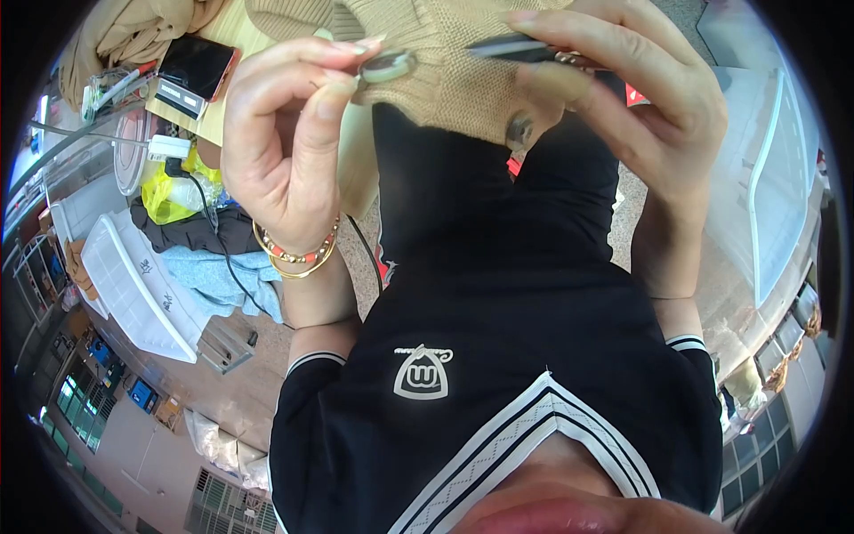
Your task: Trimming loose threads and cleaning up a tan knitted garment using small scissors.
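A beige ribbed knit garment [454,84] lies across my lap and the table edge at the top. My left hand [289,133] is closed, thumb and fingers pinching a shiny round button [388,65] at the knit's edge. In my right hand [654,89] is a pair of dark thread snips [511,48], fingers wrapped round it, its pointed tip toward the button but apart from it. A second button [519,131] shows on the knit below the right fingers. Whether a thread runs between the button and the snips is too small to tell.
On the wooden table [245,36] at the upper left rest a phone [197,68] and more beige knitwear [133,40]. A white charger [169,147] with a black cable hangs near a yellow bag [165,196]. White plastic bins [147,285] stand left; a translucent bin [769,187] stands right.
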Tool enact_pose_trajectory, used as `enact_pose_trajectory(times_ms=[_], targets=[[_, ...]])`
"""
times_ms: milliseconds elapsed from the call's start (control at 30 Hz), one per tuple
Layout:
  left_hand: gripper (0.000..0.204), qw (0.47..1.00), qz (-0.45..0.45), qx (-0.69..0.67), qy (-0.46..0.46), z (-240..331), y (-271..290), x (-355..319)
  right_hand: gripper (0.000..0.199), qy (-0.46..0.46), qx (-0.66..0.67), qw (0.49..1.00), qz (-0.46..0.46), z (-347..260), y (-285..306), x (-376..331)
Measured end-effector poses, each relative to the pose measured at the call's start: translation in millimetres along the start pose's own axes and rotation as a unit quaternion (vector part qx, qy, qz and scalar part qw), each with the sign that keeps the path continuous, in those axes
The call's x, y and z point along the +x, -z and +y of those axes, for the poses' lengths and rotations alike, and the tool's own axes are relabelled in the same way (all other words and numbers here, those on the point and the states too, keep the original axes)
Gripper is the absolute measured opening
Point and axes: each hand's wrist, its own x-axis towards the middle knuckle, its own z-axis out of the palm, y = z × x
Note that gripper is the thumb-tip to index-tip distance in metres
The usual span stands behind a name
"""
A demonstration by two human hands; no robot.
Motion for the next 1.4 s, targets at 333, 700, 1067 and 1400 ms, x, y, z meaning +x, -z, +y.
enact_pose_trajectory(times_ms=[333, 700, 1067, 1400], targets=[[0.010, 0.996, 0.027, 0.083, -0.027, -13.2, -4.6, 9.7, 0.029, 0.038, -0.063, 0.997, 0.006, -15.3, -10.4, 15.3], [0.008, 0.996, 0.007, 0.089, -0.005, -15.1, -8.8, 16.5, 0.031, 0.080, -0.116, 0.990, 0.002, -17.5, -4.8, 27.0], [0.008, 0.995, -0.026, 0.096, 0.015, -13.3, -6.3, 18.7, 0.031, 0.128, -0.148, 0.980, -0.022, -16.8, -6.6, 30.7], [0.015, 0.992, 0.119, 0.044, 0.009, -9.1, 8.6, 13.0, 0.019, 0.061, -0.070, 0.996, -0.013, 1.7, 0.9, 17.5]])
